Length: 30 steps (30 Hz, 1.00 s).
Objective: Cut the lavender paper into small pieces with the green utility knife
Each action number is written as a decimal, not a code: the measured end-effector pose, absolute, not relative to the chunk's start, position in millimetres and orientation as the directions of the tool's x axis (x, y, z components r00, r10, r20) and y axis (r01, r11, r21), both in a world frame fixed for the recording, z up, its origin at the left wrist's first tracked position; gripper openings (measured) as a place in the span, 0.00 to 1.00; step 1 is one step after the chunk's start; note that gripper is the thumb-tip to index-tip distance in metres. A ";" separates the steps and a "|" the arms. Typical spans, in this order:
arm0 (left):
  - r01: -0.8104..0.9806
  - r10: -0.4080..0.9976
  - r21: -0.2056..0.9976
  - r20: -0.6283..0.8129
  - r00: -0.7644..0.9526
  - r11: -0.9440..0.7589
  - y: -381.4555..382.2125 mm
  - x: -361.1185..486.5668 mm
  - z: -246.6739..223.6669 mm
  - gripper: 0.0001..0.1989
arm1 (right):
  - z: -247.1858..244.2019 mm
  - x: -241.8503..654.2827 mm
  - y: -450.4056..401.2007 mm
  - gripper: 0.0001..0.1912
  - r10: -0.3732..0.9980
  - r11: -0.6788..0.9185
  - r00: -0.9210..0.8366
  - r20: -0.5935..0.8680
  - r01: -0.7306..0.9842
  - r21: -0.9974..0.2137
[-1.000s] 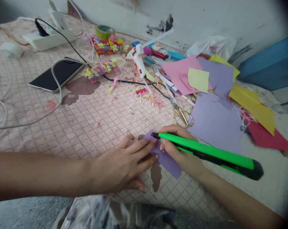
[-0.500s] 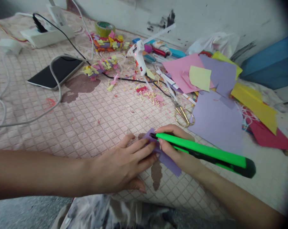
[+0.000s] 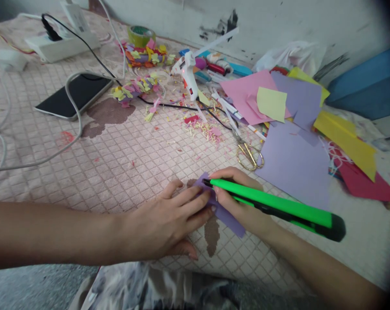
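A narrow purple paper strip (image 3: pixel 230 220) lies slantwise on the quilted cloth near the table's front edge. My left hand (image 3: pixel 169 221) rests flat over its middle, fingers spread and pressing it down. In my right hand (image 3: pixel 238 196) is a green and black utility knife (image 3: pixel 279 201), gripped near its front end. The dark tip of the knife points left and meets the upper part of the strip. Whether the blade has cut the paper I cannot tell. Gold-handled scissors (image 3: pixel 246 155) lie just beyond my right hand.
A white glue gun (image 3: pixel 189 75) stands at the back among paper scraps (image 3: pixel 209 129). Coloured paper sheets (image 3: pixel 295 159) spread to the right. On the left are a dark tablet-like device (image 3: pixel 75 97), a looping cable (image 3: pixel 80 125) and a power strip (image 3: pixel 61 46).
Both hands, the knife and the strip keep nearly the same places. Only a very slight shift of the whole view shows.
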<state>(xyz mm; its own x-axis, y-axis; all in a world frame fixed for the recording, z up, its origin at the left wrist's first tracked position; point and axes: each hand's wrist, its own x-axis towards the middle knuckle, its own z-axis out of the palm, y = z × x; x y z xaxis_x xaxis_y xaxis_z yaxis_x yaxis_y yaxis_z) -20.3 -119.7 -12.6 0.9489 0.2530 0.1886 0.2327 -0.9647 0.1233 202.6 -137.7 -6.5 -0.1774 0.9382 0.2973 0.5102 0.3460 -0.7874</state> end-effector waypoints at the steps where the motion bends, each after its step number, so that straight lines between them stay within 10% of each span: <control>1: 0.232 0.252 0.124 0.193 0.948 -0.965 -119.7 -20.3 -12.8 0.36 | -6.5 202.3 -137.5 0.07 0.939 0.345 -0.183 0.293 0.507 -0.790; 17: 0.226 0.266 0.198 0.208 0.941 -0.954 -117.1 -21.6 -12.8 0.32 | -3.0 200.2 -146.4 0.05 0.961 0.263 -0.049 0.272 0.459 -0.848; 30: 0.243 0.498 0.615 0.284 0.819 -0.750 -55.4 -9.4 -11.9 0.08 | -15.1 220.5 -131.1 0.06 0.941 0.228 0.212 0.263 0.176 -0.958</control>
<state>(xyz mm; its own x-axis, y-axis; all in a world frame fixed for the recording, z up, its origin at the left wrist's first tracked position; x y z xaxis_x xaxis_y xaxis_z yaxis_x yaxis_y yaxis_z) -9.4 -55.4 -11.9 0.8190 0.4984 0.2842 0.2431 -0.7501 0.6150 220.5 -131.1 -15.1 0.2119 0.9411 0.2634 0.1757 0.2284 -0.9576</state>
